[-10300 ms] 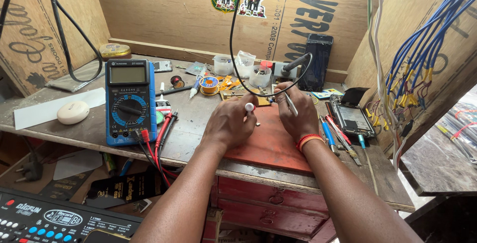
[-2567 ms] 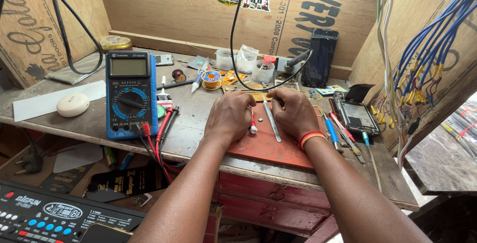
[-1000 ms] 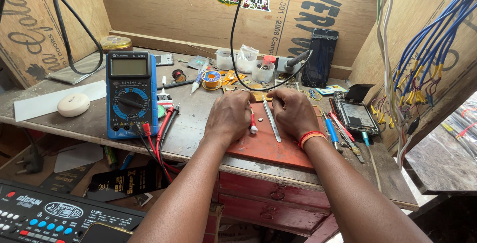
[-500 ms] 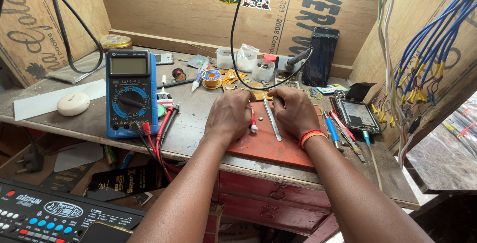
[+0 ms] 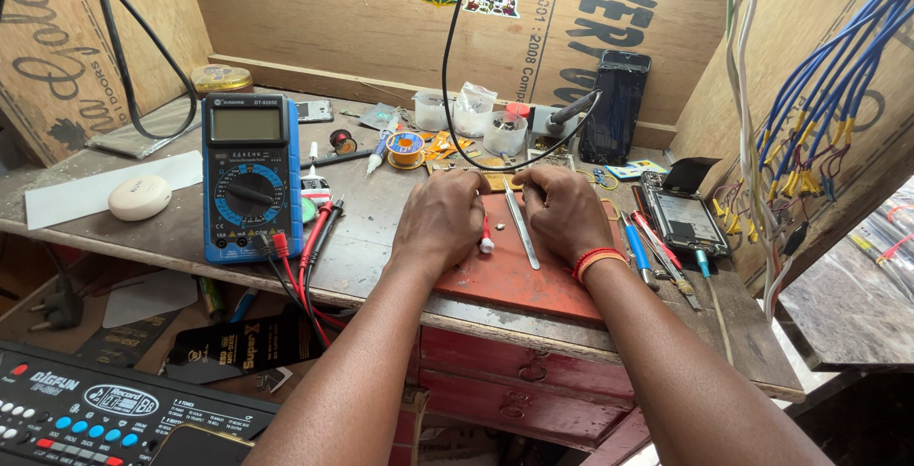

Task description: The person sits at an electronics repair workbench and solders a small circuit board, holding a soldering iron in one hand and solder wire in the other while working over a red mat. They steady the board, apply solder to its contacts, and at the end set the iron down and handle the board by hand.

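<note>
Red-brown rectangular work mat (image 5: pixel 514 271) lay at the bench's six o'clock edge, both hands resting on its far end. Left hand (image 5: pixel 440 220) was curled loosely, a thin red-and-white stick tool (image 5: pixel 485 236) showing at its three o'clock side; whether the fingers gripped it could not be told. Right hand (image 5: pixel 564 209) was closed into a loose fist, contents hidden. Flat silver metal tweezers (image 5: pixel 521 228) lay loose between them. Blue digital multimeter (image 5: pixel 249 176) stood at nine o'clock. Work judged mid-course; any small part under the hands was concealed.
</note>
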`<state>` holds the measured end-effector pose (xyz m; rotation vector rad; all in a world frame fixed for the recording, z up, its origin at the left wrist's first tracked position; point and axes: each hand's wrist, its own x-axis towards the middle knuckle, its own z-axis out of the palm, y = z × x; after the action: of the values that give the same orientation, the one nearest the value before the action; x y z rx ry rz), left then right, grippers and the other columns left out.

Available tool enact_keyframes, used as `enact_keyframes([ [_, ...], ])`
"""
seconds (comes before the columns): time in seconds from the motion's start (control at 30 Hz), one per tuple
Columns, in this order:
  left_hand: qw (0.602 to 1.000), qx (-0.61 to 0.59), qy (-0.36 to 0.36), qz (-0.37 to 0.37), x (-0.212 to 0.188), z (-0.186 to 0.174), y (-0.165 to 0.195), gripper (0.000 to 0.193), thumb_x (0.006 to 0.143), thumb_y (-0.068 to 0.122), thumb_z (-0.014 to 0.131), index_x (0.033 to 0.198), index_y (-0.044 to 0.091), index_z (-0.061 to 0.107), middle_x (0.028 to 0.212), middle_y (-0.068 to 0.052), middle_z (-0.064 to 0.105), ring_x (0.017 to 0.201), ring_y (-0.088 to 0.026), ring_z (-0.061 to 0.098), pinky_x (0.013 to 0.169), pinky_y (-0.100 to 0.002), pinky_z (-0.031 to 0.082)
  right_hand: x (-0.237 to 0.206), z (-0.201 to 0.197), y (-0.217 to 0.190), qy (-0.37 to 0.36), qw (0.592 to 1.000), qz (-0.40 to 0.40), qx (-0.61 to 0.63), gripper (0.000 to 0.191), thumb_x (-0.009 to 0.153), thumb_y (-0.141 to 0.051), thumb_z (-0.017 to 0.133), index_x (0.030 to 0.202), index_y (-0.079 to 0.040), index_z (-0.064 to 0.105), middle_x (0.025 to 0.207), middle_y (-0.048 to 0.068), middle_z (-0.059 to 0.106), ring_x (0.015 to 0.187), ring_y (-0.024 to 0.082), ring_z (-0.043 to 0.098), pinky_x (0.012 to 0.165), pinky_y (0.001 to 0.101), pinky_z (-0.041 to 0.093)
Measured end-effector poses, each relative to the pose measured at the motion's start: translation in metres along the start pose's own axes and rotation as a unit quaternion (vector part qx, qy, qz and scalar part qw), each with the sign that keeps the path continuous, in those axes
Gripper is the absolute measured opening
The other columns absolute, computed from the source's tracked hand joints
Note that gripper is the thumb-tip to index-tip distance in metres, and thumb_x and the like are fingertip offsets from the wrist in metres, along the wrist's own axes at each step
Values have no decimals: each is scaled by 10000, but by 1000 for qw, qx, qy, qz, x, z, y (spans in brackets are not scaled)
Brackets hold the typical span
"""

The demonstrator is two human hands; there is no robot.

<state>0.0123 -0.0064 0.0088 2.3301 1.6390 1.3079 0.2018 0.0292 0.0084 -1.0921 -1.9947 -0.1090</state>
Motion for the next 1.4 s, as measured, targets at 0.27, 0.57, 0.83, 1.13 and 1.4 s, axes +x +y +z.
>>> enact_keyframes([
  [0.27, 1000, 9, -4, 3, 1, 1, 0, 179, 888, 113, 595, 983, 96, 747, 1044, -102, 736, 1083, -293, 650, 957, -445, 484, 0, 0, -1, 0, 1000, 3, -6, 148, 873, -70, 655, 973, -67, 763, 984, 137, 754, 941, 315, 715, 863, 416, 545],
  [0.57, 1000, 9, -6, 5, 2, 1, 0, 181, 888, 118, 599, 991, 104, 748, 1038, -97, 733, 1076, -297, 647, 958, -444, 482, -1, -2, -3, -3, 1000, 16, -12, 170, 876, -72, 651, 996, -79, 770, 995, 137, 754, 933, 311, 720, 842, 408, 554],
  [0.83, 1000, 3, -1, 10, 1, 3, -1, 182, 869, 117, 610, 985, 111, 751, 1041, -93, 736, 1077, -292, 647, 953, -446, 482, -1, -2, -2, -2, 1000, 22, -19, 171, 884, -75, 651, 1000, -85, 775, 988, 144, 753, 932, 317, 717, 851, 413, 551],
  [1.13, 1000, 8, -5, 9, 2, 5, -3, 178, 868, 119, 615, 986, 112, 748, 1047, -90, 733, 1090, -287, 645, 954, -442, 481, -1, -1, 2, 3, 1000, 11, -20, 169, 876, -73, 655, 997, -71, 772, 992, 147, 755, 940, 317, 719, 863, 409, 553],
  [1.4, 1000, 9, -8, 9, 2, 4, -3, 179, 870, 116, 613, 986, 109, 750, 1043, -87, 736, 1078, -290, 648, 958, -438, 479, -1, 0, 1, 12, 1000, 21, -13, 160, 890, -76, 656, 1001, -67, 772, 983, 152, 753, 918, 315, 723, 835, 405, 562],
])
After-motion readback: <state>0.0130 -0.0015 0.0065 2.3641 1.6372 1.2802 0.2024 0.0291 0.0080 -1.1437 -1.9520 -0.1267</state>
